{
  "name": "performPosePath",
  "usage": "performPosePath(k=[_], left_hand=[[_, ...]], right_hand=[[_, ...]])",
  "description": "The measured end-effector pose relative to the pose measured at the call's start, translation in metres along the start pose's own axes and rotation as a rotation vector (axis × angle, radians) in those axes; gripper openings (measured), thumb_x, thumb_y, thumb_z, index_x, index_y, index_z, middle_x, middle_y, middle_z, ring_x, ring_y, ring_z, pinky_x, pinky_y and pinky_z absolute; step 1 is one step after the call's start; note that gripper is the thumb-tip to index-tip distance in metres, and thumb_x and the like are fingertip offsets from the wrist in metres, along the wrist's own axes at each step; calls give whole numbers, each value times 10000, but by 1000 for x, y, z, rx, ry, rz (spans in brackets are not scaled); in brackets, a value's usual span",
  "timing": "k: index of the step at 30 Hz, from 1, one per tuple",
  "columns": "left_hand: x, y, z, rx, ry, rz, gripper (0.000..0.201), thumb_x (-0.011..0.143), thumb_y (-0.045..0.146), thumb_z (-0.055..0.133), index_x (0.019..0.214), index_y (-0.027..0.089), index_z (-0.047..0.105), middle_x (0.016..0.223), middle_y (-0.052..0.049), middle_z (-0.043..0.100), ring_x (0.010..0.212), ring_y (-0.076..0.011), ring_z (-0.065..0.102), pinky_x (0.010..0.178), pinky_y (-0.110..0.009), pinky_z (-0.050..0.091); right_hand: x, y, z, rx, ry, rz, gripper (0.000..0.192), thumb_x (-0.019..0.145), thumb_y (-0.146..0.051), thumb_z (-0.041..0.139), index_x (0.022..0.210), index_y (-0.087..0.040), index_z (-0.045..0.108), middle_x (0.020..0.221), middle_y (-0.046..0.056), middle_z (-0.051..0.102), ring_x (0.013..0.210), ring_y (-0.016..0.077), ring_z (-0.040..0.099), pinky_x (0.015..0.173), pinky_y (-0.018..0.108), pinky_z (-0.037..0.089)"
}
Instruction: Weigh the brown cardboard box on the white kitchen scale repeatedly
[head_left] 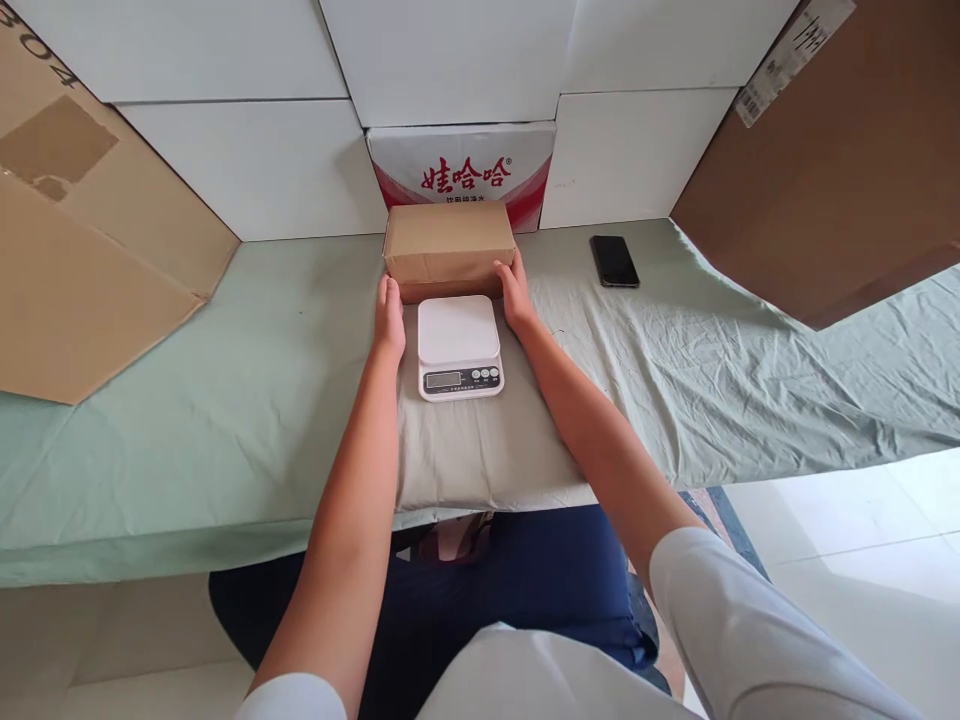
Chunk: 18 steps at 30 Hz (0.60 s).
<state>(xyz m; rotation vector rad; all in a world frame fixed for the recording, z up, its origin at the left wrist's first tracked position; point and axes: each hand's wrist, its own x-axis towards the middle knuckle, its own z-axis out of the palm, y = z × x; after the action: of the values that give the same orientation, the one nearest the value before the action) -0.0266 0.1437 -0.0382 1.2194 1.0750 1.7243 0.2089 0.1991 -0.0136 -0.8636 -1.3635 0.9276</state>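
Note:
A small brown cardboard box (448, 240) sits just behind a white digital kitchen scale (458, 332) on the cloth. My left hand (389, 316) presses against the box's left end, its thumb pointing up along the near corner. At the right end, my right hand (514, 291) grips the box, with the thumb on the front face and the fingers around the side. Between my wrists lies the scale, its display and buttons facing me. Nothing rests on its plate.
A printed white and red carton (460, 150) stands behind the box against white panels. A black smartphone (614, 261) lies to the right. Large cardboard sheets or boxes flank the green cloth-covered table (225, 440), one at the left (112, 250), another at the right (840, 170).

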Motion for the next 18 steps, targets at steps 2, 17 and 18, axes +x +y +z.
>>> performPosePath(k=[2, 17, 18], left_hand=[[1, 1, 3, -7, 31, -41, 866, 867, 825, 490, 1505, 240, 516, 1692, -127, 410, 1605, -234, 337, 1325, -418, 240], [-4, 30, -14, 103, 91, -202, 967, 920, 836, 272, 1653, 206, 298, 1769, -117, 196, 1641, -218, 179, 1337, -359, 181], [-5, 33, -13, 103, 99, -219, 930, 945, 805, 246, 1656, 206, 289, 1769, -111, 199, 1639, -202, 191, 1332, -338, 193]], right_hand=[[0, 1, 0, -5, 10, 11, 718, 852, -684, 496, 1459, -302, 449, 1599, 17, 480, 1538, 214, 377, 1349, 496, 275], [1, -4, -4, 189, 37, 205, 1027, 739, -630, 614, 1605, -305, 167, 1784, -20, 143, 1678, 214, 116, 1395, 474, 135], [1, -3, -5, 199, 47, 207, 1003, 751, -619, 611, 1604, -321, 174, 1781, -32, 159, 1677, 215, 125, 1395, 472, 133]])
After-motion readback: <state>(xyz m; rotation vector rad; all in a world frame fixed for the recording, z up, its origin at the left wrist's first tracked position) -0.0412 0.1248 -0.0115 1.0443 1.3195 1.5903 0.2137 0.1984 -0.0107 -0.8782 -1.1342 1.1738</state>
